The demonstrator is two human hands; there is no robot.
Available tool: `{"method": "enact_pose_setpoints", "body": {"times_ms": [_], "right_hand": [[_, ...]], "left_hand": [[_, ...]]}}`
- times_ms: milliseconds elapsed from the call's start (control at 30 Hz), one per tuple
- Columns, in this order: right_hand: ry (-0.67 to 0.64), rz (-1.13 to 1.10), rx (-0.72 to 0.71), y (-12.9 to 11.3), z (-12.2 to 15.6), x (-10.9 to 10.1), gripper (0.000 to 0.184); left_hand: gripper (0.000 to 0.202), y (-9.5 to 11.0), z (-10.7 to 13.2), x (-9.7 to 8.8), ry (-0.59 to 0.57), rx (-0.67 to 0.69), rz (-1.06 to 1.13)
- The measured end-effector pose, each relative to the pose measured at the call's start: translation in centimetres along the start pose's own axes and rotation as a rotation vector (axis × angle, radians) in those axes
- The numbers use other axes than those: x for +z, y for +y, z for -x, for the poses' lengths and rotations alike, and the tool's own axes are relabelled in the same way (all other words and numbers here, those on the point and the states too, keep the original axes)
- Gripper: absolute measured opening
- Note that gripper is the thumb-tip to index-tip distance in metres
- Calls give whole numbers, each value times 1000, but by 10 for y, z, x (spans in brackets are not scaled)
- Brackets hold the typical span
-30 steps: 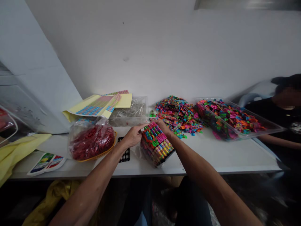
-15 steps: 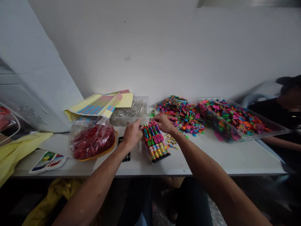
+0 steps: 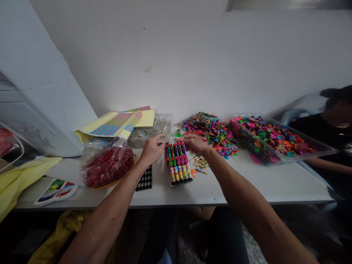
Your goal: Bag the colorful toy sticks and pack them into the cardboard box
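Note:
A block of neon plastic toy pieces stands packed in rows inside a clear plastic bag (image 3: 178, 165) on the white table (image 3: 233, 185). My left hand (image 3: 152, 150) pinches the top left of the bag, and my right hand (image 3: 194, 143) holds its top right edge. A few loose striped pieces (image 3: 200, 163) lie just right of the bag, below my right hand. The hands hide the bag's upper corners.
A bag of red pieces in an orange basket (image 3: 107, 167) and a black perforated rack (image 3: 144, 178) lie left. Behind are sticker sheets (image 3: 112, 124), a clear tub (image 3: 150, 128), a neon pile (image 3: 211, 132) and a filled clear tray (image 3: 291, 145). A seated person (image 3: 330, 124) is right.
The bag has gone from tilted to nearly upright and sits further left. Both hands have closed in on its top edge, and loose pieces now show beside it.

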State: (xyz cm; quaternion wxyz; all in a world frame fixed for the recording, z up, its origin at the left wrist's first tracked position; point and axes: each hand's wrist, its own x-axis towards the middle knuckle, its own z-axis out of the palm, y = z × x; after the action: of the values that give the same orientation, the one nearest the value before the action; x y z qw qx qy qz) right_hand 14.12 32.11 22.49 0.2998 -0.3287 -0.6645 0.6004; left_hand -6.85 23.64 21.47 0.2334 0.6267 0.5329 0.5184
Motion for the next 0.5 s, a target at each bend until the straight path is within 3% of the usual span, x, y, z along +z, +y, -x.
{"method": "enact_pose_setpoints", "body": {"times_ms": [133,267,367,433,500], "right_hand": [[82,46,-15,-2,0,4,16],[155,215,-123,-16,1,10,6],[150,336,-154,-22,1,14,9],[201,483,-260,-21,4,13,14],[316,752,-456,-17,12,12,17]], "left_hand": [[41,-8,-6,3,-3,-113,169],[38,-5,-5,3,98,18,-15],[38,2,1,1,118,104,-116],[40,4,5,0,104,165,-200],[43,6,8,0,96,203,-304]]}}
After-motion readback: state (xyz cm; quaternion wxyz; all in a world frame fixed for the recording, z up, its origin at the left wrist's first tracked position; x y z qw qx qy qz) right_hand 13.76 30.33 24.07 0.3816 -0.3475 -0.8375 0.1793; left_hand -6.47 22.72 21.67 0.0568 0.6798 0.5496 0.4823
